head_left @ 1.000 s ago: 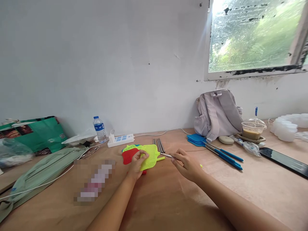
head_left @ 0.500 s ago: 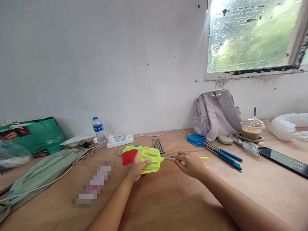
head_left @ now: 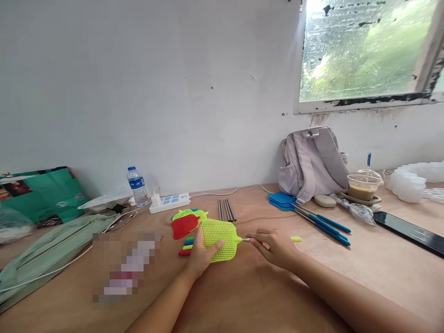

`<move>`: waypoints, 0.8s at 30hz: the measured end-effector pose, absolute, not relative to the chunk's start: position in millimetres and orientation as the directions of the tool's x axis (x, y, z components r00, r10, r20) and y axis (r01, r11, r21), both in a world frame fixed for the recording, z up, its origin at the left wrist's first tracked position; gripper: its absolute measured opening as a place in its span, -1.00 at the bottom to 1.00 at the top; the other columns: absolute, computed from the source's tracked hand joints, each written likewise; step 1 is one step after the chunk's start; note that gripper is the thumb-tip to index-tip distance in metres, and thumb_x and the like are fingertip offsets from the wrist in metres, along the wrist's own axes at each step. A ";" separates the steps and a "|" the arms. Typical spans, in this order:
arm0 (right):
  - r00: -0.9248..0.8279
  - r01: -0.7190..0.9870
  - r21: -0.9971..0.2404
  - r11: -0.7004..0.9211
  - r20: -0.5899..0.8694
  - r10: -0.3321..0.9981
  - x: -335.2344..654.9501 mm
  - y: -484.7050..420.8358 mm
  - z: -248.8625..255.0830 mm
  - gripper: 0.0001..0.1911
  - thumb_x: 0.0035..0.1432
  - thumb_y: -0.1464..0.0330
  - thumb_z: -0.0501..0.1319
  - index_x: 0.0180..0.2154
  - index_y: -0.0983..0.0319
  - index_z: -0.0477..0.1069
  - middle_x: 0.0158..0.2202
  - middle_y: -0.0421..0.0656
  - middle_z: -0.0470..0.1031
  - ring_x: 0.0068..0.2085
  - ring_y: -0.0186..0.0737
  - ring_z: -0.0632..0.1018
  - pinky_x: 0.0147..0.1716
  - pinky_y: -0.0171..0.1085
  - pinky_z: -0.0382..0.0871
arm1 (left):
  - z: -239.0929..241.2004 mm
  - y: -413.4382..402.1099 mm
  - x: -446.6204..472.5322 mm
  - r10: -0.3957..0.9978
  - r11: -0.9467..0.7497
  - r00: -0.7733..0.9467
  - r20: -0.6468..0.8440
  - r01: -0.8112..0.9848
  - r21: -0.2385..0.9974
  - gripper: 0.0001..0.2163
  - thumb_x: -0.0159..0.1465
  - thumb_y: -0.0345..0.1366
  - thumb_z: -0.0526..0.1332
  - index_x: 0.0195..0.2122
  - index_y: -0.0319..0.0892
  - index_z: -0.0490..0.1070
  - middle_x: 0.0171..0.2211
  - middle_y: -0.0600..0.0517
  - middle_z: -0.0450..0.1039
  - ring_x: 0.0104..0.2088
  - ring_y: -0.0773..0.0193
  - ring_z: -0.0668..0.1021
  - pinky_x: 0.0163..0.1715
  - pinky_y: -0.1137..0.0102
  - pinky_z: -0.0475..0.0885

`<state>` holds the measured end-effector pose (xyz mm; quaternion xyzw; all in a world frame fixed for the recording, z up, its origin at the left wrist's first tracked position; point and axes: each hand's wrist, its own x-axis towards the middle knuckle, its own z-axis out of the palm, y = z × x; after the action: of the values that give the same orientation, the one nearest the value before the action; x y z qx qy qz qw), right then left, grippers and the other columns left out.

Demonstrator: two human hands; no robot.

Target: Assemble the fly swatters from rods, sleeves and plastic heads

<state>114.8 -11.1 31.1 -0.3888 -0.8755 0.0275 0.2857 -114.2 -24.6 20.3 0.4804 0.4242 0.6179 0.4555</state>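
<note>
A yellow-green fly swatter [head_left: 219, 238] is held level above the table between both hands. My left hand [head_left: 204, 252] grips its perforated head, thumb on top. My right hand [head_left: 275, 245] is closed round the thin metal rod close to the neck, and the yellow-green handle end [head_left: 296, 239] sticks out past it. Behind my left hand lie loose swatter heads, a red one [head_left: 185, 226] uppermost, with yellow-green and blue beneath. Several coloured handles [head_left: 186, 247] lie partly hidden by that hand. Several metal tubes [head_left: 226, 210] rest just beyond the held swatter.
Blue swatters [head_left: 312, 217] lie right of centre, before a backpack [head_left: 312, 162]. Farther right are a drink cup [head_left: 363, 187], a black phone [head_left: 411, 231] and white containers [head_left: 411, 185]. At left stand a power strip [head_left: 169, 202], a water bottle [head_left: 138, 187] and a green bag [head_left: 52, 194].
Both hands and the swatter have shifted slightly right and lower in view. My right hand now sits nearer the swatter's head, with less rod showing. The coloured handles have come into view.
</note>
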 end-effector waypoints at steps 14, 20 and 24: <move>-0.435 0.691 -0.330 0.644 0.521 0.734 212.2 3.3 13.2 -0.76 0.19 0.36 -0.02 -0.10 0.15 0.28 -0.17 -0.05 0.43 -0.24 -0.25 0.52 -0.25 -0.32 0.40 | 19.6 -12.6 -123.4 0.855 -0.462 -0.244 0.458 0.043 0.886 -0.73 0.08 -0.28 0.21 -0.19 -0.06 0.25 -0.25 0.03 0.33 -0.36 0.29 0.48 -0.30 0.35 0.40; -0.133 0.887 -0.269 0.376 0.631 0.765 248.4 43.2 13.9 -0.79 0.15 0.21 -0.02 -0.32 0.16 0.30 -0.38 -0.07 0.48 -0.36 -0.15 0.52 -0.40 -0.25 0.38 | 22.9 -0.7 -153.7 0.660 -0.487 -0.282 0.696 0.545 0.682 -0.98 0.10 -0.36 0.13 -0.43 -0.11 0.30 -0.42 0.05 0.28 -0.43 0.27 0.39 -0.40 0.40 0.34; -0.107 0.978 -0.101 0.185 0.518 0.849 257.8 60.3 4.9 -0.81 0.09 0.35 -0.04 -0.38 0.20 0.33 -0.51 -0.08 0.46 -0.42 -0.08 0.51 -0.49 -0.22 0.32 | 22.8 6.7 -164.9 0.610 -0.430 -0.248 0.753 0.694 0.577 -0.94 0.11 -0.40 0.07 -0.46 -0.11 0.26 -0.47 0.06 0.28 -0.47 0.26 0.37 -0.45 0.41 0.32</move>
<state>257.8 60.3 4.9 -0.6239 -0.7317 -0.1348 0.2390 -164.9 6.7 22.8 0.6121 0.5326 0.5835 -0.0359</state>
